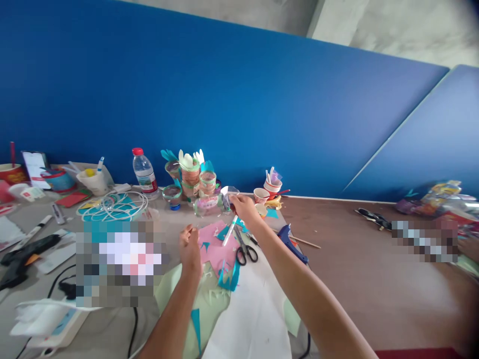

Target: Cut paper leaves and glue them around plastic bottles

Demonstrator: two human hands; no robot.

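Observation:
My right hand (244,207) reaches over the table, its fingers closed on a clear plastic piece (227,194) that looks like part of a cut bottle. Beside it lies a clear bottle with a pink and green label (208,205). My left hand (190,243) is curled closed at the left edge of a pink paper sheet (213,239); whatever its fingers may hold is hidden. On the pink sheet are a white marker (230,231), blue paper scraps (229,276) and dark-handled scissors (246,252). Pale green paper (209,304) and white paper (250,319) lie nearer me.
Behind stand decorated cups (190,174) and a red-capped water bottle (144,172). Paper cups (261,195) and a blue glue gun (292,243) are to the right. At left are a coiled white cable (112,205), a black glue gun (30,257) and a power strip (60,329).

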